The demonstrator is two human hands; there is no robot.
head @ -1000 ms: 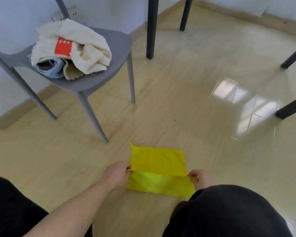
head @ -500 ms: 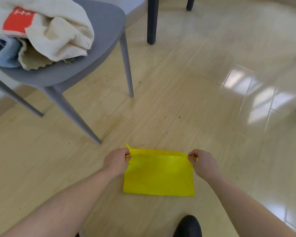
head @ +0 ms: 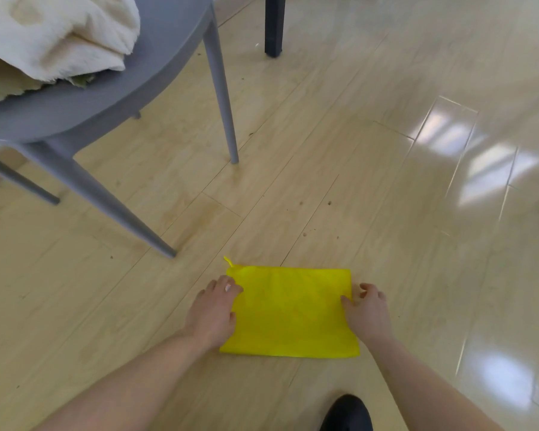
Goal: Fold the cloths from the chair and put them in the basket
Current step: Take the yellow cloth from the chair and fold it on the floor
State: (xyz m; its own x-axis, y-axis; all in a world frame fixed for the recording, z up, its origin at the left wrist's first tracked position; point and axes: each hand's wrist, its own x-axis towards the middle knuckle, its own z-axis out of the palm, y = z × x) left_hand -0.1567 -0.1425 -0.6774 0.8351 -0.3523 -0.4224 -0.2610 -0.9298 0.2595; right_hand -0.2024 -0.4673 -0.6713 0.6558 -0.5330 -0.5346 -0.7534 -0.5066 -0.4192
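A yellow cloth [head: 293, 312], folded in half into a flat rectangle, lies on the wooden floor in front of me. My left hand [head: 213, 312] rests on its left edge with the fingers spread loosely. At the right edge sits my right hand [head: 366, 311], thumb on the cloth and fingers loosely curled beside it. A grey chair [head: 106, 98] stands at the upper left with a pile of cream cloths [head: 56, 35] on its seat. No basket is in view.
A dark table leg [head: 274, 26] stands at the top middle. The chair's front legs [head: 221, 88] reach the floor just beyond the yellow cloth. A black shoe tip [head: 347, 413] shows at the bottom edge. Glare patches mark the floor at right.
Both hands brought the near half of the yellow cloth over to its far edge, let go of the corners and slid back along its sides. The view moved closer to the floor.
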